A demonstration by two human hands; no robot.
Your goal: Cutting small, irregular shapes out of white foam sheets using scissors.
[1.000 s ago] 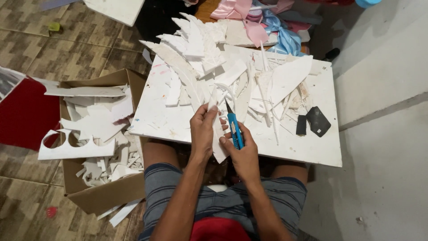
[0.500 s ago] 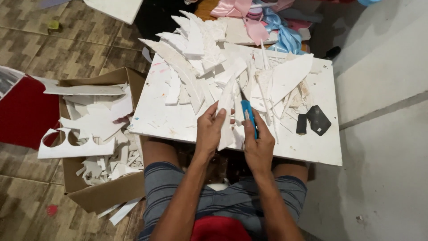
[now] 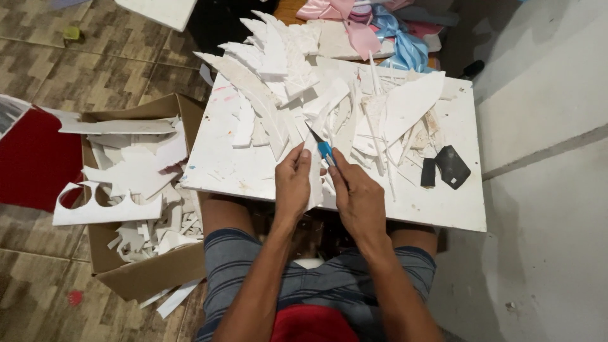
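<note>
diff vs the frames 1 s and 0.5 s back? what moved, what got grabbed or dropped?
The right hand keeps its grip on the blue craft knife; its blade end has swung from toward the person to pointing away, up-left. The left hand still pins the white foam strip, barely shifted. Nothing picked up or released. White board, foam offcuts and cardboard box look unchanged.

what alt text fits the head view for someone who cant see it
Seen from above, a seated person's right hand holds a blue craft knife against a white foam strip steadied by the left hand on a scrap-covered white board; a cardboard box of offcuts sits alongside.
</note>
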